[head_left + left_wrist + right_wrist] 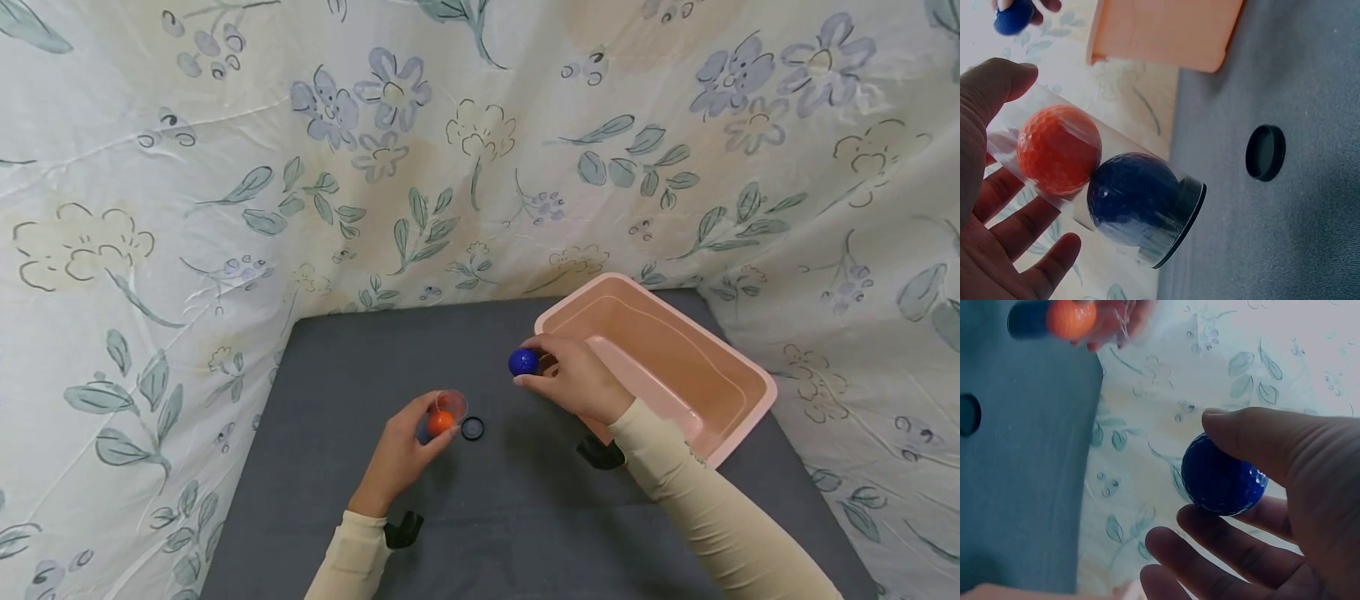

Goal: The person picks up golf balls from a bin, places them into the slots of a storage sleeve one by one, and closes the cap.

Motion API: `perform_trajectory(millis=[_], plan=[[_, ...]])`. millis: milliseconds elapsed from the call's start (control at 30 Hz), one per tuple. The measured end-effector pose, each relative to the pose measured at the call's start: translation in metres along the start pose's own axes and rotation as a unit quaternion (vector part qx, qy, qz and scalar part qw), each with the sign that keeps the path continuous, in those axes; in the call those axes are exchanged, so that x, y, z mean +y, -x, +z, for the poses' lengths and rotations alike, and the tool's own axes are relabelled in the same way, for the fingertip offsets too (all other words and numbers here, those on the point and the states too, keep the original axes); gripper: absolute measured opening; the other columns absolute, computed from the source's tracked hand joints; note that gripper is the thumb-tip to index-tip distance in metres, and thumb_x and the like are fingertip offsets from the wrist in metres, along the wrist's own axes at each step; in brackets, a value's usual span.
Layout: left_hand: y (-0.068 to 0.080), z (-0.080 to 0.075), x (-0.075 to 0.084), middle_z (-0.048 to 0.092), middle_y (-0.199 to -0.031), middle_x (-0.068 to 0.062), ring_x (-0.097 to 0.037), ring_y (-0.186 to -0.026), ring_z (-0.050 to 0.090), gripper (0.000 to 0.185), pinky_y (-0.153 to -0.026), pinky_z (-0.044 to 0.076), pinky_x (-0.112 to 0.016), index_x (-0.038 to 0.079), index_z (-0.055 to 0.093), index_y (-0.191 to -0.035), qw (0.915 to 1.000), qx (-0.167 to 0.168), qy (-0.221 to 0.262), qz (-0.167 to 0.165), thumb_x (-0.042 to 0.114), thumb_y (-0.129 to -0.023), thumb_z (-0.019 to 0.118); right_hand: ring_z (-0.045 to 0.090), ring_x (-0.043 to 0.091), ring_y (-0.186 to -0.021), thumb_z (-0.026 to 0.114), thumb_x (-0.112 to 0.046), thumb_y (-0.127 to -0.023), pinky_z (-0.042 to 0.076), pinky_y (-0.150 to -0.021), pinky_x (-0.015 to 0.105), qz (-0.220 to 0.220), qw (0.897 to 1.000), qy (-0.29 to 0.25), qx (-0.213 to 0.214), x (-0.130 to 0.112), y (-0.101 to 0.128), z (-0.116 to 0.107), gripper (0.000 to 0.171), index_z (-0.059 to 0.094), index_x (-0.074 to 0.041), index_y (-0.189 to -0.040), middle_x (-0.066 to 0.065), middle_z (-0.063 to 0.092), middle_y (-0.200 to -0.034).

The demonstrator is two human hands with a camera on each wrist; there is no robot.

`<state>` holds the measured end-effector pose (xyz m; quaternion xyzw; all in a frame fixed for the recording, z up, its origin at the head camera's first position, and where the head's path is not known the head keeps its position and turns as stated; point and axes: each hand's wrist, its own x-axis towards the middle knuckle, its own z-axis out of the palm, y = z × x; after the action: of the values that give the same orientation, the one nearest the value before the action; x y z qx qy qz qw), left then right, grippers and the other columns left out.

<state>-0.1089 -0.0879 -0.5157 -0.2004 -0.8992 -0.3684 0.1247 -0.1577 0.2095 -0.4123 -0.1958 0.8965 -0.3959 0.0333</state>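
Your left hand [405, 446] grips a clear plastic tube [1094, 187], thumb on one side and fingers curled round the other, just above the grey table [487, 517]. Inside the tube, an orange golf ball [1059, 150] sits toward the open end, touching a dark blue golf ball [1134, 197] that rests against the black cap closing the bottom. The tube is tilted, open mouth up and away from you.

A loose black cap [472, 428] lies flat on the table just right of the tube, apart from it.

Your right hand [573, 379] pinches a second blue golf ball [523, 362] between thumb and fingertips. Ball held in the air, near the front-left corner of the pink plastic bin [738, 367], well apart from the tube.

The bin stands on the table's far right, set at an angle; no contents visible in it. Floral cloth [225, 208] hangs behind and to both sides. Cream sleeves cover both forearms.
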Motion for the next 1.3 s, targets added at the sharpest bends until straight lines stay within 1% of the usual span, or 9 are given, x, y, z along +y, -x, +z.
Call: perform_trajectory(millis=[233,400,500,600,733,800,900,1133,1300], plan=[[0.001,0.001,-0.001,0.071,-0.128,-0.003,-0.018,-0.110,0.070,0.054,-0.096,0.060,-0.044,0.017,0.062,-0.138,1.0000,-0.002,0.007,0.003,0.029,-0.091,0.083,0.071,0.022,-0.100,0.083,-0.034,-0.090,0.062,-0.089,0.042,-0.004,1.000,-0.024,-0.007,-0.006,0.000,0.025,0.047,0.067,-0.014,-0.129,0.003,0.073,-0.113],[0.001,0.002,-0.003,0.070,-0.129,-0.004,-0.018,-0.111,0.070,0.053,-0.096,0.060,-0.044,0.016,0.061,-0.139,0.9998,-0.007,0.012,0.014,0.030,-0.092,0.082,0.072,0.016,-0.100,0.082,-0.041,-0.090,0.063,-0.087,0.038,-0.014,0.999,-0.035,-0.003,-0.008,-0.002,0.042,0.048,0.068,-0.019,-0.130,-0.001,0.075,-0.111],[0.000,0.002,-0.003,0.070,-0.129,-0.005,-0.019,-0.111,0.070,0.053,-0.096,0.059,-0.046,0.015,0.061,-0.139,0.9997,-0.009,0.016,0.018,0.030,-0.092,0.081,0.072,0.015,-0.101,0.081,-0.038,-0.091,0.063,-0.088,0.040,-0.027,0.998,-0.065,0.000,-0.005,-0.002,0.053,0.045,0.068,-0.019,-0.129,-0.001,0.075,-0.111],[0.001,0.003,-0.003,0.070,-0.130,-0.005,-0.020,-0.111,0.071,0.053,-0.096,0.059,-0.046,0.015,0.061,-0.139,0.9996,-0.010,0.019,0.017,0.030,-0.092,0.081,0.072,0.018,-0.103,0.082,-0.034,-0.091,0.062,-0.090,0.043,-0.038,0.994,-0.104,0.000,-0.002,-0.004,0.065,0.044,0.068,-0.017,-0.129,0.001,0.075,-0.113],[0.002,0.002,-0.003,0.070,-0.130,-0.005,-0.020,-0.112,0.070,0.053,-0.096,0.059,-0.046,0.015,0.061,-0.139,0.9997,-0.010,0.019,0.014,0.029,-0.092,0.081,0.072,0.021,-0.106,0.081,-0.031,-0.092,0.062,-0.092,0.039,-0.043,0.988,-0.148,-0.011,0.000,-0.005,0.080,0.046,0.066,-0.016,-0.132,0.005,0.073,-0.117],[0.003,0.002,-0.003,0.070,-0.130,-0.004,-0.019,-0.112,0.070,0.052,-0.096,0.059,-0.046,0.015,0.061,-0.138,0.9996,-0.011,0.019,0.015,0.029,-0.092,0.081,0.072,0.022,-0.107,0.081,-0.031,-0.092,0.062,-0.092,0.036,-0.037,0.985,-0.168,-0.016,0.000,-0.006,0.085,0.046,0.066,-0.016,-0.133,0.006,0.072,-0.120],[0.002,0.002,-0.002,0.070,-0.128,-0.003,-0.018,-0.110,0.070,0.051,-0.095,0.060,-0.047,0.016,0.061,-0.138,0.9995,-0.009,0.023,0.019,0.028,-0.092,0.081,0.072,0.024,-0.107,0.081,-0.030,-0.092,0.061,-0.092,0.036,-0.030,0.981,-0.191,-0.018,0.000,-0.009,0.090,0.045,0.066,-0.017,-0.133,0.006,0.072,-0.123],[-0.002,0.004,-0.002,0.070,-0.131,-0.004,-0.020,-0.112,0.071,0.052,-0.095,0.060,-0.048,0.017,0.061,-0.139,0.9994,-0.003,0.028,0.019,0.026,-0.093,0.081,0.070,0.023,-0.112,0.080,-0.028,-0.094,0.059,-0.098,0.048,-0.025,0.972,-0.234,-0.022,0.001,-0.015,0.095,0.042,0.067,-0.019,-0.133,0.006,0.070,-0.129],[-0.005,0.005,0.000,0.069,-0.132,-0.004,-0.020,-0.115,0.070,0.053,-0.097,0.059,-0.046,0.016,0.061,-0.140,0.9997,-0.002,0.018,0.018,0.027,-0.092,0.081,0.069,0.026,-0.115,0.078,-0.021,-0.094,0.057,-0.101,0.051,-0.029,0.966,-0.257,-0.027,0.003,-0.016,0.098,0.042,0.066,-0.017,-0.134,0.007,0.069,-0.130]])
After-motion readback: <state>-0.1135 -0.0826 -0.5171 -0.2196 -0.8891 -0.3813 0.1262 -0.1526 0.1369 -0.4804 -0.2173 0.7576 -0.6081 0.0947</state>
